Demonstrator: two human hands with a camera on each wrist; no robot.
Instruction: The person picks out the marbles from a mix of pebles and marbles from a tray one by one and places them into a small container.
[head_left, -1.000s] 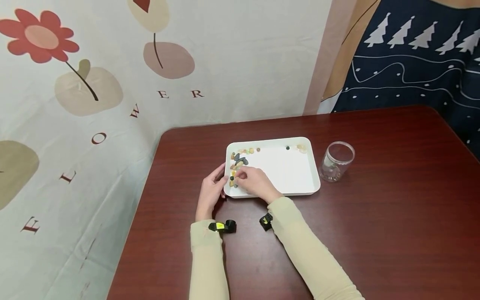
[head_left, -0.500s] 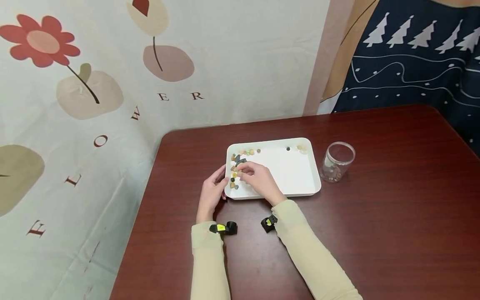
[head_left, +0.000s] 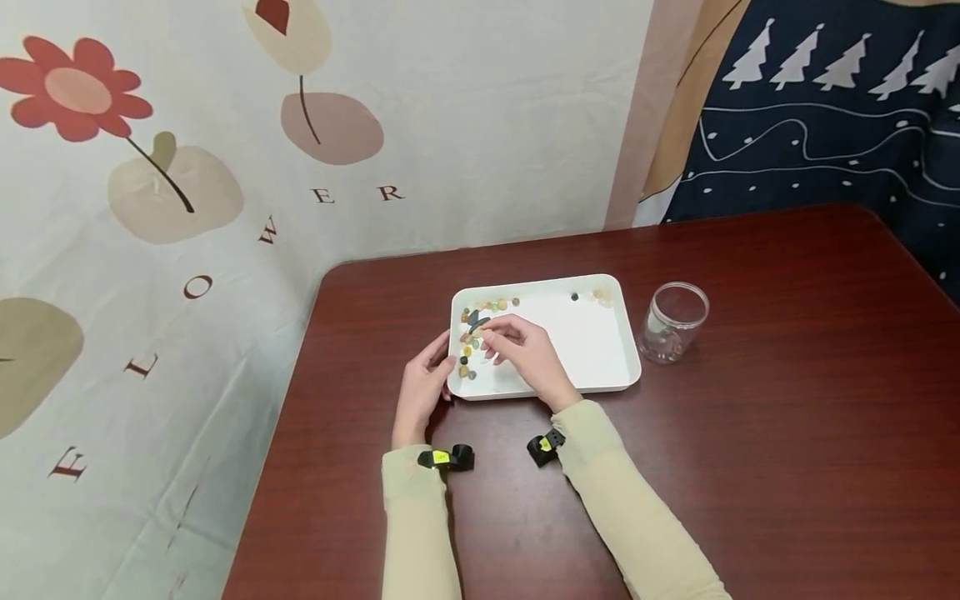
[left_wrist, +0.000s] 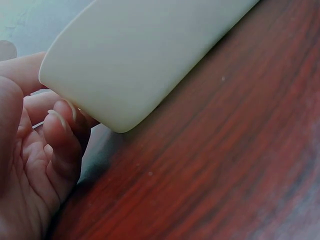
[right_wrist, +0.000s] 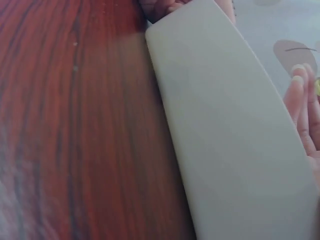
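Observation:
A white rectangular tray lies on the table. Along its left side runs a cluster of small pebbles, among them a dark grey one, a yellow one and a black one. My left hand grips the tray's left edge, thumb at the rim; its fingers curl by the corner in the left wrist view. Over the tray's left part, my right hand pinches a yellowish pebble, which shows only at the edge of the right wrist view.
Right of the tray stands a clear jar with small things at its bottom. A black pebble and pale pebbles lie near the tray's back right corner. The dark red table meets a printed cloth backdrop.
My right hand has moved away from me and slightly right, off the front left pebbles to beside the grey ones. My left hand has stayed on the tray's edge.

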